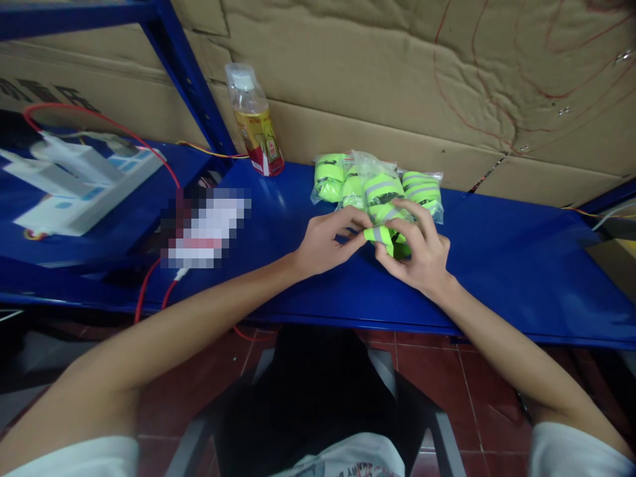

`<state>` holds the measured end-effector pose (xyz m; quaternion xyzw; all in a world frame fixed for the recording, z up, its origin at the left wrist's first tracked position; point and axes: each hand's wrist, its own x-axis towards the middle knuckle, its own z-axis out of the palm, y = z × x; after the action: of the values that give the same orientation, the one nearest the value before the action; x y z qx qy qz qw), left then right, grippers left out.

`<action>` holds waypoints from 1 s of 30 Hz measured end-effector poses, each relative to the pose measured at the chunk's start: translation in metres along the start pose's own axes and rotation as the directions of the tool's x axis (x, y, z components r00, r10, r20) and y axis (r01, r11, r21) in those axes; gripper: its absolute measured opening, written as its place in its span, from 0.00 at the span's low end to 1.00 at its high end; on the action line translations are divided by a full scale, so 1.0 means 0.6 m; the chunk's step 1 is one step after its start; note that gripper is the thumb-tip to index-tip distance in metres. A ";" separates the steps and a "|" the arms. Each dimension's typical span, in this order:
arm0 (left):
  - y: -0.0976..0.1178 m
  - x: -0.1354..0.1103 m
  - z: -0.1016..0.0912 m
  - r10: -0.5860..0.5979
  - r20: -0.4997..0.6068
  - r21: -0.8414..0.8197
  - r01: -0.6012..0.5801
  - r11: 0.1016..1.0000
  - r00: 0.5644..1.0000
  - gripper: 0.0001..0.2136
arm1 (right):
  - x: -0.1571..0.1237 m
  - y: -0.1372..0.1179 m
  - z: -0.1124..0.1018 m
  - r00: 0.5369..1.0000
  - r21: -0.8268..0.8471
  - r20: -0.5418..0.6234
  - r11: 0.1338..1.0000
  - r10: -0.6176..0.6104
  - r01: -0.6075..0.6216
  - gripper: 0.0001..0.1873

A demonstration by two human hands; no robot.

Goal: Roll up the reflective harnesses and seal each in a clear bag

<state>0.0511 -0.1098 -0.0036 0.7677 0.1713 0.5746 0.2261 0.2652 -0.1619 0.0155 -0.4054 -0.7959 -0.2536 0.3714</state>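
Note:
Between my two hands is a neon-yellow reflective strap (380, 236) with a grey stripe, partly rolled or folded. My left hand (330, 240) pinches its left end between thumb and fingertips. Curled round its right part, my right hand (420, 248) hides some of the bundle. Just behind the hands lie several clear plastic bags holding the same kind of rolled neon material, among them a left bag (329, 177), a middle bag (380, 189) and a right bag (422, 189).
A blue shelf top (497, 265) carries everything. A yellow-labelled bottle (258, 136) stands at the back left against a cardboard sheet (348, 86). Further left are a blurred-out flat device (209, 228) on a red cable (169, 293) and a white power strip (89, 195). A blue upright (191, 86) rises there.

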 end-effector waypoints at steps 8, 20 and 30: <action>-0.004 0.007 -0.006 0.112 0.057 0.027 -0.113 0.993 0.992 0.09 | -0.003 0.006 -0.004 0.998 -0.023 0.030 0.998 -0.053 0.053 0.16; -0.013 0.008 -0.006 -0.063 0.044 -0.116 0.067 0.991 0.997 0.11 | -0.003 -0.002 -0.003 0.997 0.044 0.045 0.997 -0.067 0.065 0.12; -0.002 0.013 0.000 0.021 -0.059 0.114 -0.014 0.993 0.998 0.02 | -0.007 -0.005 0.001 0.994 -0.037 0.108 0.999 -0.005 0.009 0.12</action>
<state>0.0535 -0.1046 0.0023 0.7633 0.2038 0.5886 0.1717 0.2642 -0.1649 0.0116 -0.4228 -0.8113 -0.2473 0.3193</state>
